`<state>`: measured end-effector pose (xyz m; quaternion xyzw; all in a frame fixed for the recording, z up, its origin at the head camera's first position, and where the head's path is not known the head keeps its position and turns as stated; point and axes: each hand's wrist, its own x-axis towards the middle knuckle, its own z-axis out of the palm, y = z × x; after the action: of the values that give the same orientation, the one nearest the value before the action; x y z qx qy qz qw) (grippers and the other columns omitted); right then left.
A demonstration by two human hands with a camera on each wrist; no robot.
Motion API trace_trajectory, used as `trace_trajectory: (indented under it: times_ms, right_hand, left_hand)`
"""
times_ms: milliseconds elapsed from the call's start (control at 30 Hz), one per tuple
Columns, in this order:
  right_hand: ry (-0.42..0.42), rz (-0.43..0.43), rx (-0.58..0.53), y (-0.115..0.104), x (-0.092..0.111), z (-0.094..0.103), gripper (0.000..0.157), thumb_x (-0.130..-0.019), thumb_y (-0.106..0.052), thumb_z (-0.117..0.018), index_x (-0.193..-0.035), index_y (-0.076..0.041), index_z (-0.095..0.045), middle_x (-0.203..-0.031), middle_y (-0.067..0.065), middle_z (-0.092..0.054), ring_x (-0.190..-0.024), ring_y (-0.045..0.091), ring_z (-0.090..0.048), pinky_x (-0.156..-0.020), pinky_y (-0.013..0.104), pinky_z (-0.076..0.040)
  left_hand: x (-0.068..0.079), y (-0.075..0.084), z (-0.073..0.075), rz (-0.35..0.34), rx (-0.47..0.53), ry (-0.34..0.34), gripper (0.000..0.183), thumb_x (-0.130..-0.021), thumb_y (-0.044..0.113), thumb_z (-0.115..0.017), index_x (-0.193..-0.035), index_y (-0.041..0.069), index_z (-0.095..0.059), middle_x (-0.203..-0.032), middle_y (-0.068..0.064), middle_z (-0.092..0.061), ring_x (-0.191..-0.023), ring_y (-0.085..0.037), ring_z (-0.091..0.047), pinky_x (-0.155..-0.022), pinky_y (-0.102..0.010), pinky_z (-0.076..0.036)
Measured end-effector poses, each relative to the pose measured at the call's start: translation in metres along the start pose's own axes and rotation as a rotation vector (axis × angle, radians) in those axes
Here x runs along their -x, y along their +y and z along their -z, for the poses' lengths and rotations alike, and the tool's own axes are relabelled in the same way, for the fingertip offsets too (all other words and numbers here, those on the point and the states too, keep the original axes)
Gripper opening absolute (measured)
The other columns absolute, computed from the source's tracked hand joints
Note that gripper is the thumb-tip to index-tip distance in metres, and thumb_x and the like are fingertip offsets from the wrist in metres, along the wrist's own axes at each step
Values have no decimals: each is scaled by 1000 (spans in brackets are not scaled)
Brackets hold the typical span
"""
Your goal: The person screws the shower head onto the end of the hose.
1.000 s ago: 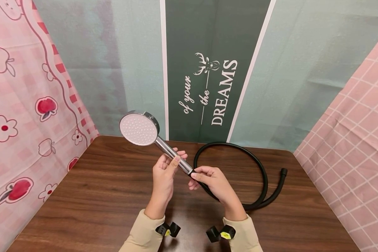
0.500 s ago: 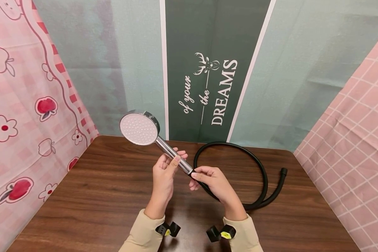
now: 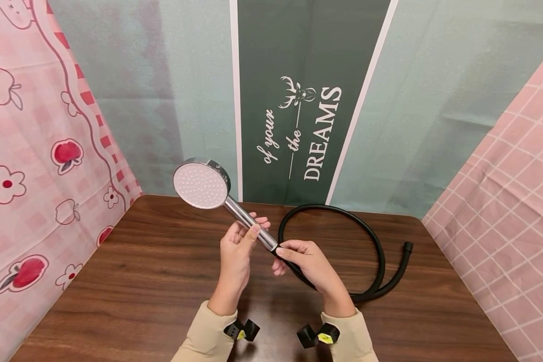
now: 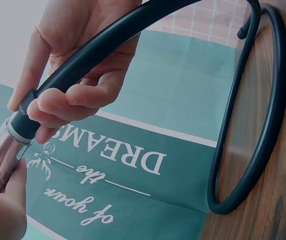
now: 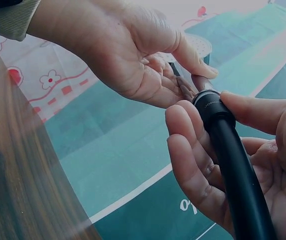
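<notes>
A chrome shower head (image 3: 201, 185) with a white nozzle face is held up at a slant over the table. My left hand (image 3: 237, 251) grips its shiny handle (image 3: 240, 213), thumb along the front. At the handle's lower end, my right hand (image 3: 308, 261) pinches the black connector (image 5: 215, 107) of a shower hose between thumb and fingers. In the right wrist view the connector sits right against the handle's end. The black hose (image 3: 380, 251) runs from there under the right hand and loops on the table, its other end (image 3: 408, 246) lying loose at the right.
The dark wood table (image 3: 131, 281) spans the front. A green curtain (image 3: 312, 50) with white lettering hangs behind it. Pink patterned cloth (image 3: 22, 201) borders the left side, pink checked cloth (image 3: 511, 211) the right. Small black devices (image 3: 249, 329) are strapped at both cuffs.
Both hands and the shower head stay nearly in place, with only a very slight shift. The hose loop lies as before.
</notes>
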<state>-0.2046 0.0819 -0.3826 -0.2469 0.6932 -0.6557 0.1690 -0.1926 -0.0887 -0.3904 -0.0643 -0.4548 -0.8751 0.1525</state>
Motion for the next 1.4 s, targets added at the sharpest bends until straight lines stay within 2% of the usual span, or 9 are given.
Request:
trace_trajectory:
  times_ms: [667,933,1133,1267,1400]
  right_hand:
    - [8,-36,29,0,0,0,33,-100,-15,-57,-109,16,-58,-74,-5,-68,-68,7,-68,-70,28,-60]
    - [31,-54,65,-1,0,-2,32,-101,-17,-57,-107,14,-59,-73,-5,-63,-65,5,-64,-67,23,-58]
    - [65,-80,114,-2,0,-4,30,-93,-13,-68,-108,12,-62,-75,-5,-66,-68,5,-65,-69,25,-59]
    - [89,-88,141,-2,0,-5,30,-90,-11,-72,-109,11,-64,-81,1,-71,-71,6,-68,-73,32,-62]
    - [111,-62,160,-3,-1,-6,31,-89,-11,-73,-110,11,-64,-88,17,-74,-75,9,-72,-78,39,-62]
  left_hand:
    - [-1,1,1,3,-12,-5,22,-96,-1,-59,-118,2,-58,-99,1,-76,-95,-12,-74,-91,-26,-57]
    - [-2,1,2,-1,-21,-2,22,-96,-1,-59,-118,1,-57,-99,2,-76,-95,-12,-74,-92,-26,-57]
    - [-2,1,3,4,-26,-1,23,-96,-1,-59,-119,0,-56,-99,2,-76,-96,-12,-74,-92,-25,-57]
    - [-2,1,3,6,-25,-2,23,-96,-1,-59,-119,0,-56,-99,2,-76,-96,-12,-74,-93,-26,-56]
    - [-2,2,3,3,-19,0,23,-96,0,-60,-119,0,-56,-99,2,-76,-96,-12,-74,-93,-25,-57]
